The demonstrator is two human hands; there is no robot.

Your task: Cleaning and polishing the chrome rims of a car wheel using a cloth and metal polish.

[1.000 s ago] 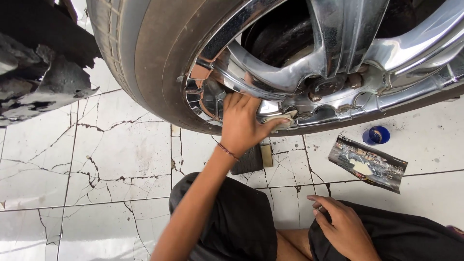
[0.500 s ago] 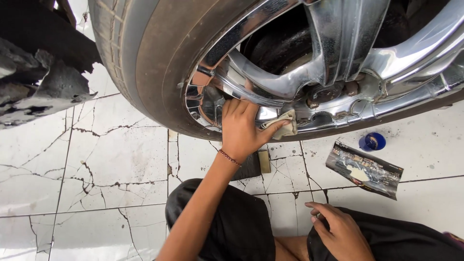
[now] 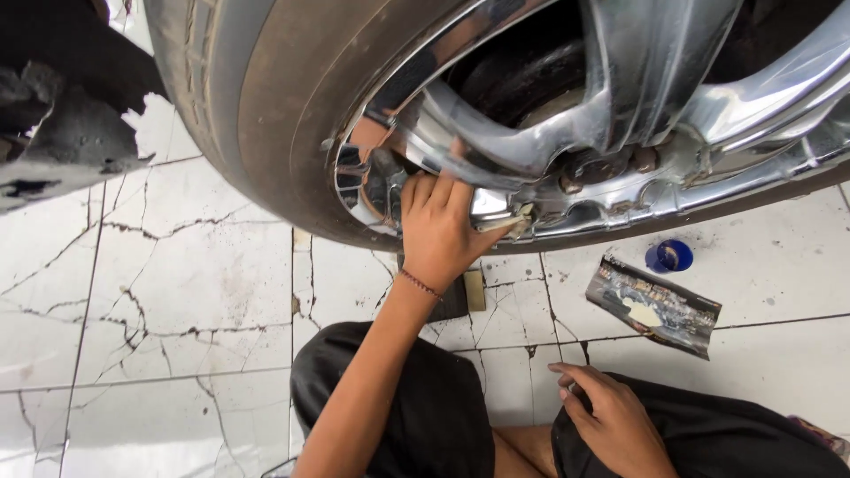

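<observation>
Your left hand (image 3: 440,232) pressed a small pale pad of cloth or sponge (image 3: 512,221) against the shiny chrome alloy wheel rim (image 3: 620,97), at about six o'clock on the wheel, fingers curled and thumb pinching the pad. It looked soft and light, best gripped by its edges; the chrome looked hard and slippery. Your right hand (image 3: 611,423) lay loosely curled on your black-trousered knee (image 3: 735,443), holding nothing I could make out.

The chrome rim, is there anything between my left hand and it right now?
Only a small pale pad, pinched in the left hand and pressed against the chrome rim near its lower edge. The fingers lie directly on the metal. The right hand rests on the knee, away from the wheel.
</observation>
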